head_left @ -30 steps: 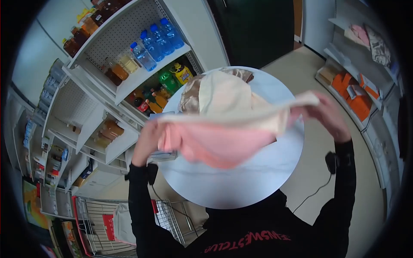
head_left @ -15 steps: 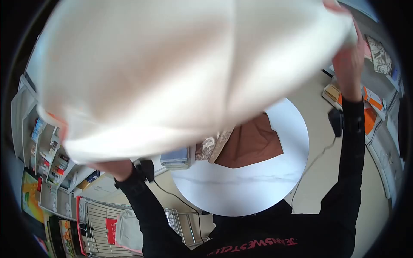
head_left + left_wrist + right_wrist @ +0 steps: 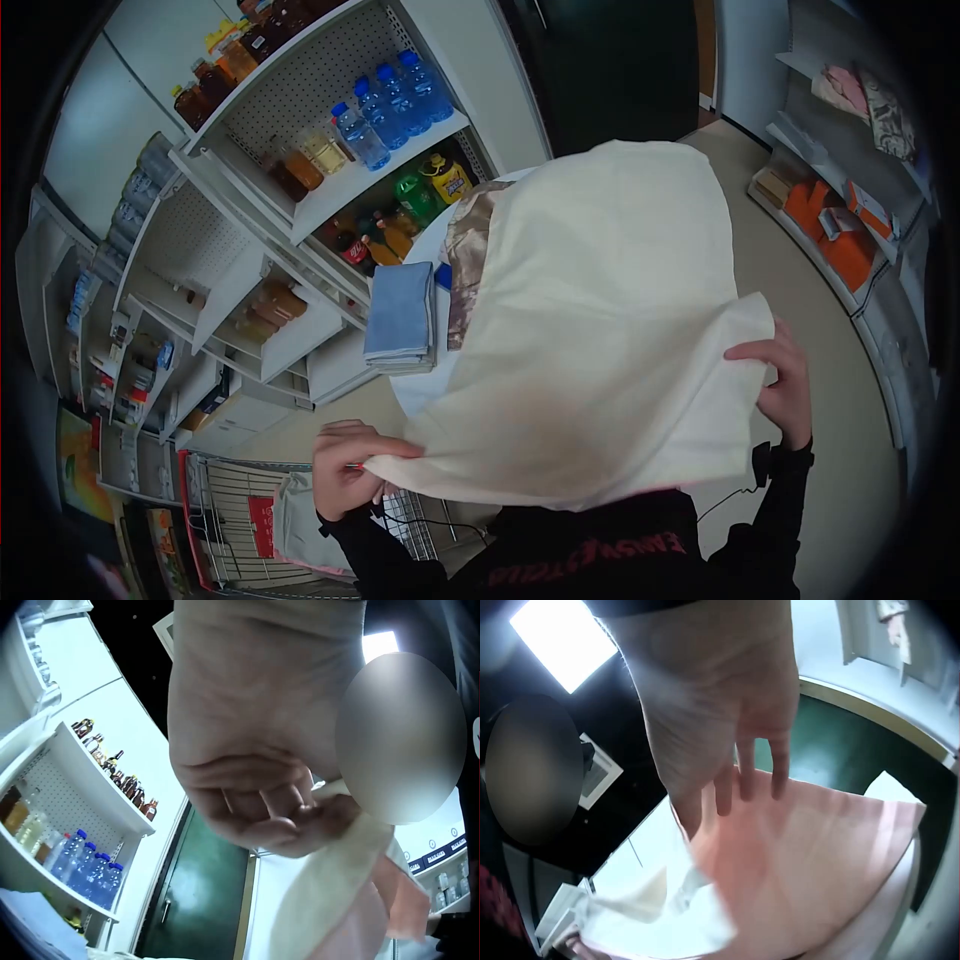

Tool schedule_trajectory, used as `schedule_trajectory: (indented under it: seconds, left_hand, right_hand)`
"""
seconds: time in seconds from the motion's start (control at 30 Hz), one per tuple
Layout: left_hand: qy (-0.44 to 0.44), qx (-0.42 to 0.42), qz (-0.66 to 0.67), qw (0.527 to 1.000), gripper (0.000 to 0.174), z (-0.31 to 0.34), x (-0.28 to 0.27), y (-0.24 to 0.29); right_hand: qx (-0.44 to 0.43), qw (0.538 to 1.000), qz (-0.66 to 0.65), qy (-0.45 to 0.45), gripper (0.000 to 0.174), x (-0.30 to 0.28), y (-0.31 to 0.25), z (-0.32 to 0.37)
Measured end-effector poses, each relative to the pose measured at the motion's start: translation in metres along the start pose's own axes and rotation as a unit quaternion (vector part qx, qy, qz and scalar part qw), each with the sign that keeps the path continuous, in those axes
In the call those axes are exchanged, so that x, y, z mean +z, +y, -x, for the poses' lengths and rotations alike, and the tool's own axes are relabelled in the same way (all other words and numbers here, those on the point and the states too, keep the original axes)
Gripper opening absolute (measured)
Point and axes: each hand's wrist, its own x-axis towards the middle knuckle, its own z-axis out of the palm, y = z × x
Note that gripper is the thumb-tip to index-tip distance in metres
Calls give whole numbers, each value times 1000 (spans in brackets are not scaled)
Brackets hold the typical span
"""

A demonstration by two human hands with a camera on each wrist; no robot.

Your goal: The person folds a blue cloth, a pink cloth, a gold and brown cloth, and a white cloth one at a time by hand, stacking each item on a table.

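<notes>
A large cloth (image 3: pixel 600 330), cream on its upper face, is spread between both hands over the round white table (image 3: pixel 430 240). Its pink underside (image 3: pixel 802 847) shows in the right wrist view. At the near left corner, my left hand (image 3: pixel 358 465) pinches the cloth between thumb and fingers. My right hand (image 3: pixel 785 375) pinches its right edge, which folds up around the fingertips. From beneath the cloth's left side sticks out a shiny brown patterned fabric (image 3: pixel 468 265). Beside that lies a folded stack of blue cloths (image 3: pixel 400 310). Most of the tabletop is hidden.
Shelves with water bottles (image 3: pixel 380 110) and other drinks stand at the left. A shopping cart (image 3: pixel 225 500) holding a grey-green cloth (image 3: pixel 305 525) is at the lower left. On the right, a shelf bears orange packages (image 3: pixel 825 225) and folded fabrics (image 3: pixel 885 120). A dark door (image 3: pixel 610 70) is behind.
The cloth was swung up high across the view half a second ago. Now both hands have lowered it toward the body, its cream side up, covering the brown cloth on the table.
</notes>
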Motion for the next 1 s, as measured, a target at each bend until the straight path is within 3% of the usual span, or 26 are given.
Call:
schedule_trajectory:
  seconds: [0.1, 0.2, 0.27, 0.37, 0.4, 0.47, 0.53, 0.57, 0.6, 0.63, 0.67, 0.73, 0.77, 0.8, 0.87, 0.9, 0.97, 1.0]
  left_hand:
    - [-116, -93, -28, 988, 35, -4, 15, -8]
    - [-122, -97, -105, 982, 36, -7, 27, -19]
    - [-123, -95, -141, 978, 36, -12, 32, -21]
    - [-213, -301, -301, 879, 32, -14, 37, -20]
    - [-200, -298, -301, 883, 32, -21, 37, -24]
    - [-261, -380, -156, 874, 30, -45, 32, -38]
    - [-275, -413, -81, 865, 29, -73, 28, -62]
    - [-126, -365, 14, 922, 30, -89, 28, -83]
    - [25, -303, 106, 947, 31, -108, 27, -101]
    - [134, -189, 107, 967, 32, -135, 23, -116]
    - [239, -69, 106, 963, 33, -160, 20, -124]
    - [445, 83, 15, 891, 38, -193, -2, -63]
    - [493, 205, 5, 845, 41, -198, -14, -31]
    - [532, 321, -4, 783, 46, -197, -23, 0]
    - [596, 370, 45, 711, 59, -186, -25, 50]
    - [605, 380, 40, 699, 57, -176, -27, 57]
    - [582, 381, 18, 718, 54, -142, -32, 53]
    - [564, 373, 15, 736, 53, -123, -33, 47]
  right_hand:
    - [-106, 978, 177, 43, 17, 5, 2, 16]
    - [38, 993, 105, -27, 24, -15, 17, 50]
    - [38, 996, 79, 3, 23, -15, 16, 58]
    - [18, 998, 29, 55, 24, -18, 15, 53]
    - [107, 993, -41, 10, 23, -22, 18, 42]
    - [281, 939, -178, -86, 24, -28, 23, 21]
    - [228, 959, -155, -65, 25, -31, 45, -20]
    - [189, 972, -135, -41, 26, -30, 55, -45]
    - [123, 985, -124, -8, 28, -29, 62, -78]
    - [58, 992, -113, 27, 30, -33, 64, -113]
    - [-32, 994, -90, 60, 31, -37, 50, -146]
    - [-194, 969, -74, 135, 33, -38, -1, -194]
    - [-258, 947, -82, 174, 35, -41, -31, -205]
    - [-264, 944, -81, 181, 35, -47, -54, -208]
    - [-390, 888, -66, 233, 38, -53, -77, -208]
    - [-429, 866, -62, 249, 39, -55, -81, -206]
    - [-446, 850, -92, 264, 43, -61, -70, -191]
    - [-383, 873, 2, 303, 45, -61, -71, -172]
